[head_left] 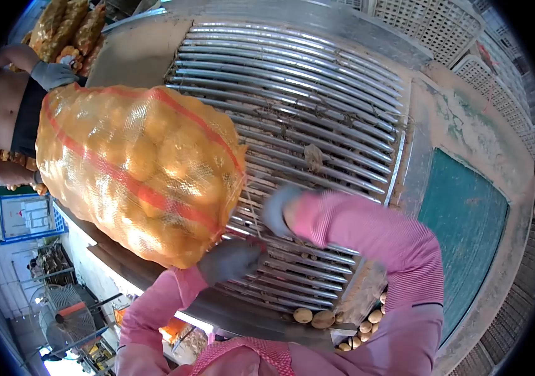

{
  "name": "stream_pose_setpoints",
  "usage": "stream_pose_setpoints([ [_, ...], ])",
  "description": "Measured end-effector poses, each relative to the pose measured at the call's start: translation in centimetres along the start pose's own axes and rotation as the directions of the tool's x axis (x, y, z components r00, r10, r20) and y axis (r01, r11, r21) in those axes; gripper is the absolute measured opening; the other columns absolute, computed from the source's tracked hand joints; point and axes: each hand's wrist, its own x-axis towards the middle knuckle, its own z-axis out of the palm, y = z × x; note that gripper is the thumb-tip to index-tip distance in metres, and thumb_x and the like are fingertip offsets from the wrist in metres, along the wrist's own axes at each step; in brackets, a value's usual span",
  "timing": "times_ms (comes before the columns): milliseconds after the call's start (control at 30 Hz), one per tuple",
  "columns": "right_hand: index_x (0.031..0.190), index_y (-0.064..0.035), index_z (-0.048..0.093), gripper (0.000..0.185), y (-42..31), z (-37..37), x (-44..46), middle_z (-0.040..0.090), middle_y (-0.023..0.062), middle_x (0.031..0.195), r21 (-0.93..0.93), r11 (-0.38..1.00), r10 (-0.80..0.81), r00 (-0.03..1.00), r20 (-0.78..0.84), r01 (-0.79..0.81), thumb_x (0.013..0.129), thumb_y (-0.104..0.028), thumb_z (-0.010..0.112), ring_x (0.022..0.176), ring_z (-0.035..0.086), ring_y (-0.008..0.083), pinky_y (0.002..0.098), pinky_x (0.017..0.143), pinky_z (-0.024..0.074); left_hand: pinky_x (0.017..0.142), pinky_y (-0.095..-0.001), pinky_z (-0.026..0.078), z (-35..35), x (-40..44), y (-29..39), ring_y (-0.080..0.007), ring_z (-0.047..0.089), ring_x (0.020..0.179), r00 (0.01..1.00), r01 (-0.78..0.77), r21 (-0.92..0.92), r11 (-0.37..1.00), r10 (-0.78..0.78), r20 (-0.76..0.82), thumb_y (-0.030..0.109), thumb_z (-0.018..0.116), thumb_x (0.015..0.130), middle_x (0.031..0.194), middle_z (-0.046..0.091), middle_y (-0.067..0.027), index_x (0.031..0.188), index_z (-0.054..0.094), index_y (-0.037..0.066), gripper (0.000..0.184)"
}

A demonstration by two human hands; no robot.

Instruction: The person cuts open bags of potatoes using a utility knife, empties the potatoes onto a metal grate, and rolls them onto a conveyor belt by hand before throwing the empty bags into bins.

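Observation:
A large orange mesh sack (136,169) with red stripes, filled with round potato-like produce, lies on its side at the left of a slatted metal bed. My left hand (233,258), in a grey glove, is at the sack's near right end with its fingers closed. What they pinch is hidden, though a thin pale string runs down close to them. My right hand (278,212), also gloved, hovers over the bars just right of the sack. Motion smears its fingers.
A co-worker's gloved hand (54,74) touches the sack's far end. Metal bars (292,69) carry dry debris. Loose potatoes (324,319) lie at the near edge. A green panel (468,219) and white plastic crates (430,28) are to the right. A fan (70,313) stands lower left.

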Motion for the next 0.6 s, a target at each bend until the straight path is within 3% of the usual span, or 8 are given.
stream_pose_setpoints([
  [33,0.099,-0.0126,0.069,0.028,-1.7,-2.7,-3.4,0.066,0.0096,0.101,-0.047,0.995,0.098,0.954,0.285,-0.088,0.076,-0.025,0.057,0.093,0.063,0.0289,0.0387,0.080,0.0502,0.048,-0.0421,0.043,-0.8,-0.7,0.7,-0.0320,0.055,0.049,1.000,-0.012,0.017,1.000,0.012,-0.008,0.021,0.054,0.087,0.055,0.053,-0.0161,0.077,0.051,0.001,0.022],
  [133,0.102,-0.0070,0.063,0.037,0.1,0.1,-9.5,0.065,0.0159,0.090,0.478,0.851,0.229,0.973,0.034,-0.217,0.080,-0.037,0.058,0.085,0.063,0.0322,0.0424,0.078,0.0488,0.050,-0.0419,0.045,-3.4,-3.2,3.8,-0.0323,0.056,0.051,0.982,0.113,0.230,0.967,-0.144,0.122,0.022,0.054,0.087,0.056,0.053,-0.0156,0.078,0.052,0.003,0.021],
  [167,0.102,-0.0070,0.063,0.037,-0.2,0.8,-11.0,0.065,0.0159,0.090,0.477,0.851,0.222,0.974,0.049,-0.218,0.080,-0.037,0.058,0.085,0.063,0.0322,0.0424,0.078,0.0488,0.050,-0.0421,0.045,-3.7,-3.9,4.5,-0.0324,0.056,0.051,0.966,0.175,0.192,0.966,-0.206,0.155,0.023,0.053,0.087,0.056,0.053,-0.0153,0.078,0.052,0.004,0.021],
  [233,0.103,-0.0043,0.060,0.042,-0.7,1.7,-13.9,0.064,0.0176,0.087,0.759,0.620,0.587,0.759,-0.282,-0.198,0.080,-0.039,0.062,0.082,0.062,0.0338,0.0425,0.076,0.0485,0.051,-0.0423,0.045,-3.4,-4.3,5.1,-0.0326,0.056,0.052,0.955,0.215,0.158,0.964,-0.241,0.171,0.023,0.053,0.087,0.056,0.054,-0.0151,0.077,0.052,0.005,0.021],
  [300,0.116,-0.0040,0.052,0.050,-1.2,3.8,-13.2,0.059,0.0195,0.107,0.721,0.683,0.573,0.697,-0.430,-0.117,0.077,-0.033,0.066,0.083,0.062,0.0336,0.0417,0.076,0.0490,0.052,-0.0416,0.046,-2.9,-4.4,5.0,-0.0324,0.057,0.053,0.964,0.222,0.149,0.964,-0.240,0.115,0.024,0.052,0.088,0.057,0.054,-0.0148,0.079,0.054,0.005,0.021],
  [367,0.129,-0.0071,0.041,0.065,-1.5,5.0,-10.7,0.046,0.0182,0.130,0.381,0.921,0.314,0.422,-0.850,0.082,0.074,-0.027,0.069,0.083,0.063,0.0339,0.0409,0.075,0.0502,0.053,-0.0411,0.046,-2.7,-5.3,5.1,-0.0322,0.058,0.054,0.971,0.220,0.077,0.973,-0.226,0.079,0.024,0.051,0.089,0.057,0.055,-0.0146,0.081,0.054,0.006,0.021],
  [433,0.135,-0.0104,0.034,0.074,-3.1,2.8,-9.5,0.034,0.0166,0.141,0.407,0.912,0.321,0.539,-0.779,0.045,0.072,-0.023,0.070,0.082,0.063,0.0339,0.0401,0.072,0.0514,0.053,-0.0407,0.047,-2.8,-6.8,5.4,-0.0320,0.058,0.055,0.973,0.227,-0.005,0.974,-0.227,0.038,0.025,0.050,0.089,0.058,0.055,-0.0144,0.083,0.055,0.006,0.021],
  [600,0.124,-0.0103,0.046,0.057,-5.8,-0.4,-4.4,0.052,0.0160,0.119,0.344,0.939,0.295,0.538,-0.790,-0.010,0.073,-0.024,0.068,0.076,0.062,0.0346,0.0424,0.063,0.0505,0.058,-0.0426,0.047,-2.4,-9.8,6.6,-0.0353,0.058,0.060,0.921,0.380,-0.071,0.922,-0.384,-0.060,0.026,0.047,0.090,0.063,0.057,-0.0162,0.087,0.054,0.006,0.021],
])
